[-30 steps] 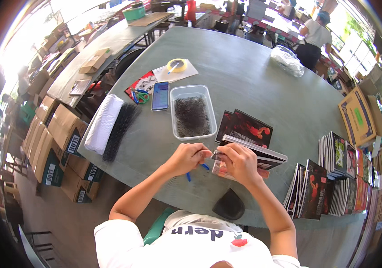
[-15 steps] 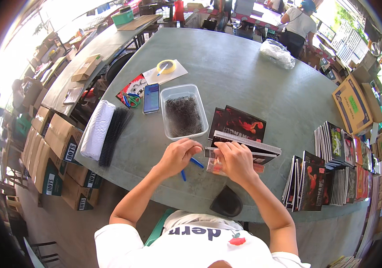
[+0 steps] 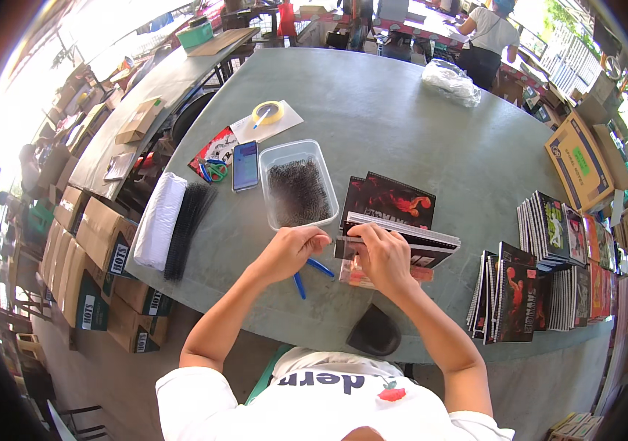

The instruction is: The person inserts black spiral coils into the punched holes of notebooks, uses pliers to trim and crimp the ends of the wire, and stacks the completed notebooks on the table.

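My left hand (image 3: 293, 252) is closed in a pinch just below the clear plastic tub; whatever its fingertips hold, if anything, is too small to make out. My right hand (image 3: 385, 259) grips the spine end of a dark-covered notebook (image 3: 425, 237), whose white page edges show. Beneath it lie another dark notebook (image 3: 395, 202) with a red figure and an orange-red booklet or pack (image 3: 353, 275). Many short black wire coils (image 3: 298, 192) fill the plastic tub (image 3: 266, 170). Beside my left hand rests a blue-handled tool (image 3: 300, 285), its handles spread and its head hidden.
A phone (image 3: 245, 167), scissors (image 3: 214, 171) and a tape roll (image 3: 267, 113) lie left of the tub. Long black coils (image 3: 187, 229) sit beside a white wrapped roll (image 3: 161, 220). Notebook stacks (image 3: 514, 294) stand at right. A rounded black object (image 3: 374, 331) lies at the near edge.
The view has shifted slightly. My left hand stays pinched near the tub, and my right hand keeps its grip on the notebook with little visible movement.
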{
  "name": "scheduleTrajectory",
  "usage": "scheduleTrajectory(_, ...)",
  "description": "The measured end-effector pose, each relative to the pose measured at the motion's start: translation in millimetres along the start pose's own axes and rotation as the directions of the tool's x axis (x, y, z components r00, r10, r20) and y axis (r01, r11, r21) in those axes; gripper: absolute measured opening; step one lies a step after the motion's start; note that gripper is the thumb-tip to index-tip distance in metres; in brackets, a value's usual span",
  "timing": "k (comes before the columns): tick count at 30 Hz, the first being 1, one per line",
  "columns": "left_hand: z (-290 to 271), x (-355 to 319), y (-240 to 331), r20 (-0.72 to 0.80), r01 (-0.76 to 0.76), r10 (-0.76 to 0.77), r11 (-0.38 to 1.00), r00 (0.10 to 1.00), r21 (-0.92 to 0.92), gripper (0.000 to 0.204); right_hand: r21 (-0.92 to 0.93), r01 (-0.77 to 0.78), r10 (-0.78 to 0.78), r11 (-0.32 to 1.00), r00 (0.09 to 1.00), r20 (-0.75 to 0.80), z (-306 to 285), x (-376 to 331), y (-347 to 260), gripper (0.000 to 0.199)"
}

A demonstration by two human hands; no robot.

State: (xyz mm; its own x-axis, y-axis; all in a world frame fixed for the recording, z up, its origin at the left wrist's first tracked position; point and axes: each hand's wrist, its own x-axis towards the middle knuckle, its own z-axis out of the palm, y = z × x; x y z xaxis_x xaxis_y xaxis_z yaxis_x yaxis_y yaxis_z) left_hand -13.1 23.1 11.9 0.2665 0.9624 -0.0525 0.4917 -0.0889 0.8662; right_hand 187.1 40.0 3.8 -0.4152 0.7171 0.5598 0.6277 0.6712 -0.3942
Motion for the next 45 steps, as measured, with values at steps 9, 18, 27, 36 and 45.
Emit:
scheduleTrajectory(9,6,1,0,-0.050,-0.084,0.091,0.988,0.995,0.131,0.018,0.095,-0.059,0.053,0.994,0.996,0.068,-6,0,4,0.018)
scheduleTrajectory(18,10,5,4,-0.149,-0.318,0.353,0.923,0.924,0.217,0.028,0.233,-0.112,0.075,0.966,0.984,0.164,-11,3,2,0.017)
scheduleTrajectory(27,-103,47,-205,-0.753,0.210,0.246,0.866,0.610,0.453,0.016,0.052,0.035,-0.035,0.998,0.999,0.013,-3,-5,-5,0.013)
scheduleTrajectory(36,-91,73,-257,-0.748,0.320,0.250,0.788,0.615,0.527,0.033,-0.024,0.042,-0.040,0.999,0.997,0.061,-4,-4,0,0.025)
scheduleTrajectory(45,-93,81,-245,-0.718,0.373,0.274,0.706,0.640,0.602,0.032,-0.037,0.025,-0.023,0.999,0.998,0.058,-2,-1,4,0.024)
